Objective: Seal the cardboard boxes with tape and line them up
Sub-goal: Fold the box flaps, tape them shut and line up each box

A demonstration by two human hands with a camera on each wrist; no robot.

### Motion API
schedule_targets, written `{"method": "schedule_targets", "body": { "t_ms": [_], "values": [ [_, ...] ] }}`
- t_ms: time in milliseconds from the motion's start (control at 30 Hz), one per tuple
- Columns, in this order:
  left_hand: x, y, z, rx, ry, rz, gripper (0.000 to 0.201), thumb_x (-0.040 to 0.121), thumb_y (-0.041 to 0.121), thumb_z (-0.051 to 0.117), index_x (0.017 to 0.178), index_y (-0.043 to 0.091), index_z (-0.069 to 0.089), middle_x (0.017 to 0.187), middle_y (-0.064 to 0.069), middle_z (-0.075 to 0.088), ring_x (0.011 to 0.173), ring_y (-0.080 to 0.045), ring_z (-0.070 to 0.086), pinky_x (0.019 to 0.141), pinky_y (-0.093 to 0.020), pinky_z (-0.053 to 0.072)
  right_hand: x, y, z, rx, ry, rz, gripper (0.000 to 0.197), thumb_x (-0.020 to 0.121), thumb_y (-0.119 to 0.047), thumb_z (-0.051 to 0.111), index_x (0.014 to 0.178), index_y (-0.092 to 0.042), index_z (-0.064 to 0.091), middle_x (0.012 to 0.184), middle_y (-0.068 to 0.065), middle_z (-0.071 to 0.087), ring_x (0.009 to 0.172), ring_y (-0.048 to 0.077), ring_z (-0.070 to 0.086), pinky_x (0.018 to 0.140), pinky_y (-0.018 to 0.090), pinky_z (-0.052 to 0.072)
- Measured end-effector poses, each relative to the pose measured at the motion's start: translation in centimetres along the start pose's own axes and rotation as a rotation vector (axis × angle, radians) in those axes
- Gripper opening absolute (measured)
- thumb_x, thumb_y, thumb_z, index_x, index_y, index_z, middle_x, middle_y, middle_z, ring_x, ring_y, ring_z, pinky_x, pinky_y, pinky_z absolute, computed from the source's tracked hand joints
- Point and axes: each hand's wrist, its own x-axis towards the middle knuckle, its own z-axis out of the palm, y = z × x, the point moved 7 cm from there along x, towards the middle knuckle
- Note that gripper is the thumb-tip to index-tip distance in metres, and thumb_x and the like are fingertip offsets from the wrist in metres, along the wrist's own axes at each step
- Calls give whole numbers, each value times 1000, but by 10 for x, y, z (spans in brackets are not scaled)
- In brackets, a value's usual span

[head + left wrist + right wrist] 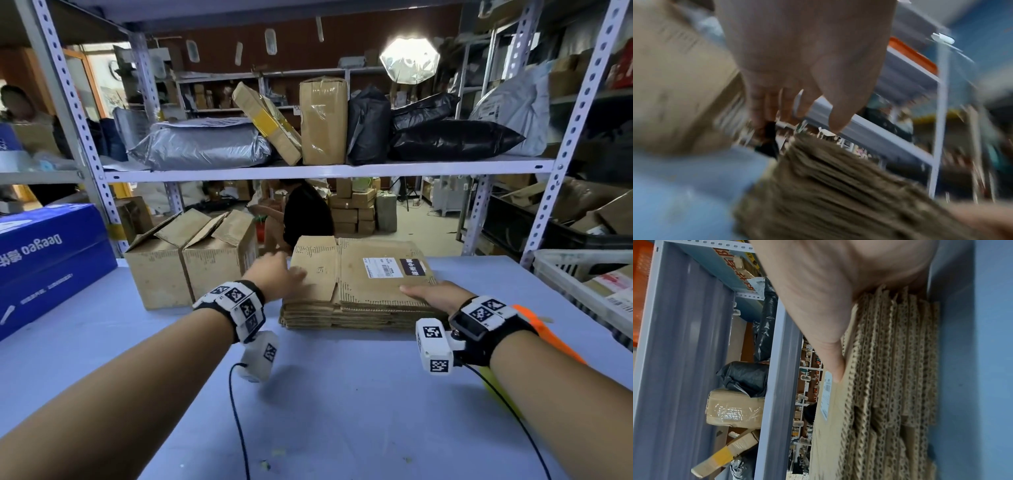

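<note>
A stack of flattened cardboard boxes (359, 298) lies in the middle of the blue table (342, 411). The top sheet carries a white shipping label (382, 268). Two set-up boxes with open flaps (191, 263) stand side by side left of the stack. My left hand (279, 274) reaches over the stack's left edge, straight fingers touching the top sheet; the left wrist view is blurred and shows that hand (807, 113) above the stack (838, 186). My right hand (435, 294) sits at the stack's near right corner. Its thumb (828, 353) presses flat on the top sheet (830, 434); its fingers are hidden.
A big blue carton (51, 260) stands at the table's left and a white crate (582, 284) at its right. An orange and yellow object (541, 332) lies under my right forearm. A metal shelf (308, 171) loaded with parcels crosses overhead. A person (305, 216) crouches behind the table.
</note>
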Motion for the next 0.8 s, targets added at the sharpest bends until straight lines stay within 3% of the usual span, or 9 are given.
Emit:
{"method": "schedule_targets", "body": {
  "t_ms": [33,100,267,367,467,533,633,700,800],
  "values": [
    [0,-2,14,-93,-108,-60,42,98,47,53,114,9,57,111,-13,61,104,-30,61,77,-33,48,-1,-1,0,24,11,-13,87,71,-54,82,139,-10,51,137,12,60,122,32,59,107,47,47],
    [0,-5,30,-268,-194,-148,37,98,47,56,106,12,56,100,-7,60,87,-23,58,64,-30,42,-2,-6,-1,86,44,-62,89,72,-47,85,143,-11,46,139,12,58,126,31,57,109,46,44],
    [0,-5,27,-529,-123,-214,42,98,38,61,121,3,62,111,-11,66,93,-24,60,72,-29,45,-11,-22,-7,151,100,-196,60,75,-36,85,126,-16,62,124,7,68,116,29,63,107,45,47],
    [-7,0,13,-673,-82,-222,39,100,31,59,126,2,63,111,-16,68,89,-26,61,64,-28,46,-21,-32,-18,4,215,-275,48,71,-44,85,111,-22,70,114,3,72,111,27,64,104,43,49],
    [-16,5,-7,-804,-20,-205,37,101,27,59,128,2,62,121,-15,68,106,-32,66,84,-36,54,-31,-42,-28,7,321,-330,49,67,-38,89,106,-20,65,113,4,72,109,27,65,100,44,51],
    [-24,13,-19,-936,0,-167,37,100,24,60,130,3,59,124,-14,68,111,-31,66,97,-44,54,-36,-47,-30,141,303,-361,58,68,-28,91,113,-17,57,114,4,69,107,25,65,99,44,52],
    [-37,21,-36,-1075,37,-93,48,95,25,68,135,6,52,128,-11,66,111,-27,67,91,-40,58,-52,-58,-33,254,276,-452,69,70,-19,90,124,-10,48,116,3,66,104,18,65,89,32,53],
    [-45,23,-45,-1130,73,-57,63,87,28,78,137,10,46,129,-9,64,112,-25,67,95,-43,57,-65,-66,-34,278,275,-529,68,71,-16,89,122,-14,45,116,2,64,101,12,63,78,22,51],
    [-56,28,-58,-1043,137,0,83,67,44,90,130,17,43,129,-3,62,111,-20,65,95,-44,56,-86,-74,-29,360,205,-603,69,71,-7,88,121,-21,42,115,2,64,102,13,65,78,24,54]
  ]
}}
